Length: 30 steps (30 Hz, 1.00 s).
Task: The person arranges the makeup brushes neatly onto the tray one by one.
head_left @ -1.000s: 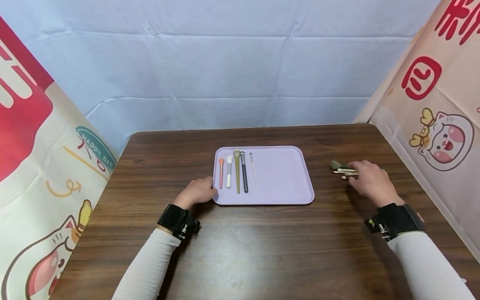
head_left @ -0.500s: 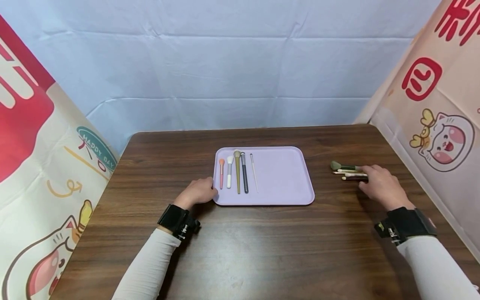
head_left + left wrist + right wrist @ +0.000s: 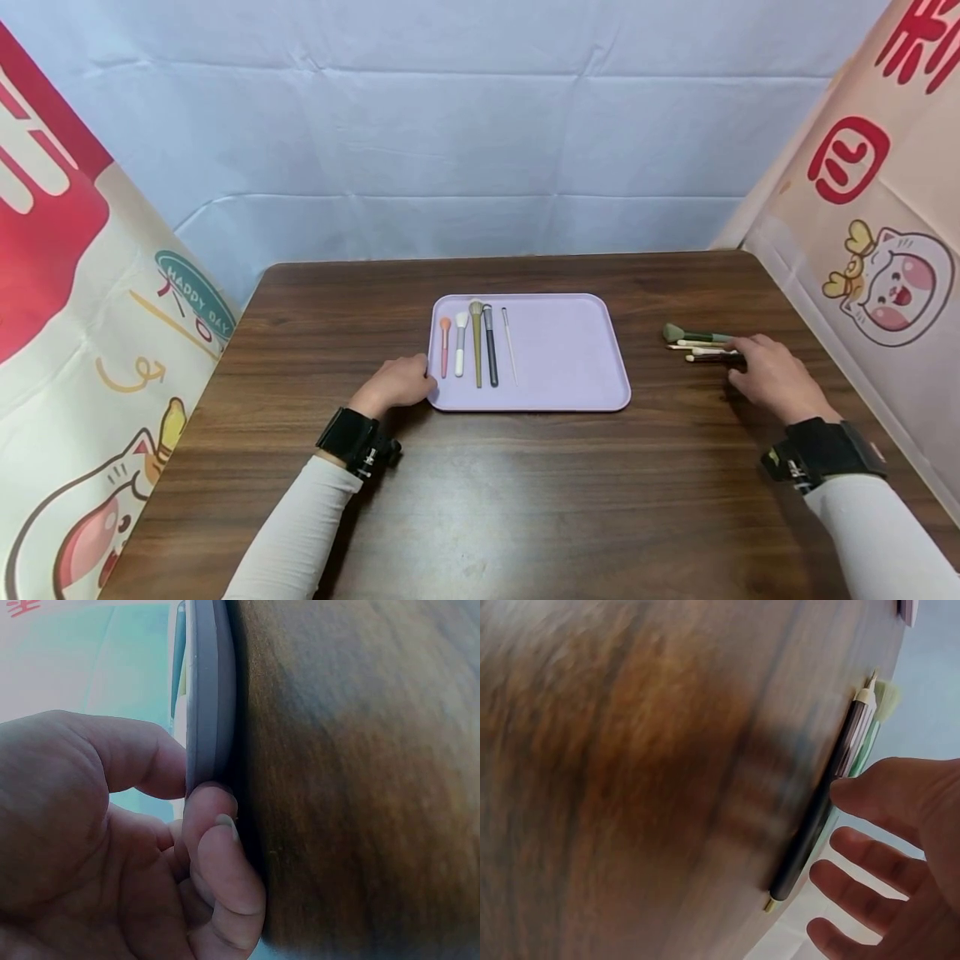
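Observation:
A lilac tray (image 3: 570, 350) lies on the table; my left hand (image 3: 393, 383) holds its near left corner. In the left wrist view, the thumb is on the rim and curled fingers (image 3: 229, 870) are at its underside. Several makeup brushes stand in a row on the tray: a pink brush (image 3: 445, 350), a white-tipped one (image 3: 460, 346), an olive one (image 3: 477, 346), a dark one (image 3: 491, 346) and a thin one (image 3: 510, 346). My right hand (image 3: 780, 379) is at a bunch of brushes, including a green brush (image 3: 677, 333). Its thumb touches a black-handled brush (image 3: 802, 840); other fingers are spread.
The brown wooden table (image 3: 480, 500) reaches back to a pale cloth backdrop (image 3: 450, 150). Printed cartoon cloths hang along the left side (image 3: 90, 400) and right side (image 3: 885, 275). Each wrist wears a black camera band.
My right hand has slid to the right along the bunch, uncovering more of the brush handles. The left hand keeps its place at the tray corner, and the row of brushes has not changed.

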Available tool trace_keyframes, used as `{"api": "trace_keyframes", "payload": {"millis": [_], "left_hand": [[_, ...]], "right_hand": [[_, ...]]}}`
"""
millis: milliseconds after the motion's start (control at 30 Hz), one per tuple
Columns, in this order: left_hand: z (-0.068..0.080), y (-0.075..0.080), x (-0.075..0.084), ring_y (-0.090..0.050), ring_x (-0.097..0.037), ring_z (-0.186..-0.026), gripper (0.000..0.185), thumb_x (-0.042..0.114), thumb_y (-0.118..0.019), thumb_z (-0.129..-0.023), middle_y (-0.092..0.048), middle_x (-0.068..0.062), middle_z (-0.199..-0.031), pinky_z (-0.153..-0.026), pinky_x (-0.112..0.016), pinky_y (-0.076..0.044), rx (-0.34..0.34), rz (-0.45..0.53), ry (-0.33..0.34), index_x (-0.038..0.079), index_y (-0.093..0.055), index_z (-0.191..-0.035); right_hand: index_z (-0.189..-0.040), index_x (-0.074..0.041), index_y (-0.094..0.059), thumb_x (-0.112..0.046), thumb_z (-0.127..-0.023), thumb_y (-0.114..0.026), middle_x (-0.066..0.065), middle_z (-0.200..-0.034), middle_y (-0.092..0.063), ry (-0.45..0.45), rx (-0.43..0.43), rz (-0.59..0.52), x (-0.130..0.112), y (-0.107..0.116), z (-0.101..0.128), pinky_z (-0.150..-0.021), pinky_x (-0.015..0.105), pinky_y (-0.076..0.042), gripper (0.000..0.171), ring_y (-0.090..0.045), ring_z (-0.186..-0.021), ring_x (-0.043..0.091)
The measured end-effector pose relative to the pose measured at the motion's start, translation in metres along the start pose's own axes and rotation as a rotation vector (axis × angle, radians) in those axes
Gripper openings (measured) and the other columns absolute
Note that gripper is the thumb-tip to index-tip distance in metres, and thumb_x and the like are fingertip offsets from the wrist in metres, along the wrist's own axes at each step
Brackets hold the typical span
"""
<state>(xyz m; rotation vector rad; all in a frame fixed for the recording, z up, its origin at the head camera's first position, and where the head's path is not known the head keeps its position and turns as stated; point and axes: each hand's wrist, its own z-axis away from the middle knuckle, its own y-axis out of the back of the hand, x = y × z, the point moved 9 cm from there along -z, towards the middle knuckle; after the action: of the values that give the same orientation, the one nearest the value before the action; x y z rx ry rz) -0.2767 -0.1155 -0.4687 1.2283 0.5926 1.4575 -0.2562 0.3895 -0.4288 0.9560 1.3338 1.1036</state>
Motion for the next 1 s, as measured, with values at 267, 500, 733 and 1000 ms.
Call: {"api": "trace_keyframes", "payload": {"millis": [267, 500, 733, 1000], "left_hand": [[-0.0006, 0.0002, 0.0002, -0.054, -0.024, -0.073, 0.025, 0.02, -0.054, -0.095, -0.058, -0.009, -0.083, -0.065, -0.034, -0.043, 0.0, 0.004, -0.001, 0.001, -0.06, -0.108], [-0.0018, -0.0016, -0.0019, -0.055, -0.025, -0.074, 0.025, 0.021, -0.054, -0.095, -0.058, -0.009, -0.084, -0.065, -0.034, -0.043, -0.008, -0.001, 0.006, 0.001, -0.06, -0.109], [-0.0011, -0.0022, -0.0016, -0.055, -0.025, -0.074, 0.024, 0.021, -0.054, -0.094, -0.059, -0.009, -0.084, -0.066, -0.034, -0.043, -0.011, 0.005, 0.011, 0.002, -0.06, -0.108], [-0.0012, -0.0017, -0.002, -0.055, -0.025, -0.073, 0.024, 0.021, -0.054, -0.095, -0.059, -0.009, -0.084, -0.065, -0.034, -0.042, -0.007, -0.001, 0.015, 0.002, -0.06, -0.108]], "right_hand": [[-0.122, 0.012, -0.057, -0.003, -0.089, -0.064, 0.037, -0.119, -0.051, 0.04, 0.04, 0.007, 0.0012, -0.0008, -0.0003, -0.088, 0.07, -0.04, 0.037, -0.05, -0.109, 0.057], [-0.118, 0.014, -0.06, 0.002, -0.087, -0.063, 0.037, -0.115, -0.054, 0.091, 0.066, 0.017, 0.0, -0.0016, -0.0019, -0.09, 0.068, -0.04, 0.033, -0.05, -0.108, 0.057], [-0.11, 0.01, -0.064, 0.008, -0.084, -0.06, 0.033, -0.107, -0.059, 0.151, 0.119, 0.037, 0.001, -0.0023, -0.0033, -0.086, 0.066, -0.041, 0.026, -0.053, -0.1, 0.054], [-0.102, 0.006, -0.066, 0.012, -0.081, -0.062, 0.028, -0.097, -0.061, 0.196, 0.148, 0.078, -0.0006, -0.0021, -0.0035, -0.083, 0.066, -0.043, 0.022, -0.056, -0.094, 0.052]]}}
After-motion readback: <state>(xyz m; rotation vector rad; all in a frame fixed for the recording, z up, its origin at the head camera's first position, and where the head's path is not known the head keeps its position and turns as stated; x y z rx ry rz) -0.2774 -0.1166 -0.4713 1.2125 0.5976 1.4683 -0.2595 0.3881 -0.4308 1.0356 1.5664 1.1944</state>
